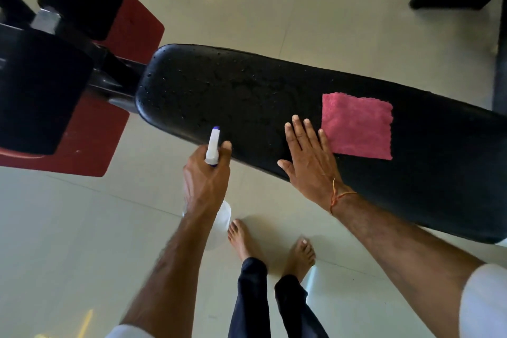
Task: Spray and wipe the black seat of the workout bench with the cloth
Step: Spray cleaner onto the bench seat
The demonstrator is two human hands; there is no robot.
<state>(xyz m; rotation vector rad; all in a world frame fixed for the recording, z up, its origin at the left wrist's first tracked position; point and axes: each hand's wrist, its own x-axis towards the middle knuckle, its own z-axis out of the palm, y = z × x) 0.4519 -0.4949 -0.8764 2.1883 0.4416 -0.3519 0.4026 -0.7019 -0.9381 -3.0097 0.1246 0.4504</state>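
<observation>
1. Centrally, the black seat [247, 101] of the workout bench runs from left of middle out to the right edge of the view; its left half is beaded with droplets.
2. On the seat's right part lies the pink cloth [356, 126], spread flat in a rough square; its lower left edge sits just beside the fingertips of the right hand [310, 156].
3. That right hand is open and holds nothing; fingers are extended together and the palm faces down over the seat's near edge, though actual contact cannot be told; an orange thread circles the wrist.
4. Left of it, the left hand [205, 178] is closed round the neck of a white spray bottle [212, 148]; the blue-tipped nozzle points toward the wet part of the seat, at its near edge.
5. Below, two bare feet [271, 247] stand on pale floor tiles [82, 228]; dark trouser legs rise from them.
6. Farther left, black padded rollers [41, 85] and a red mat [90, 143] sit beyond the seat's rounded end.
</observation>
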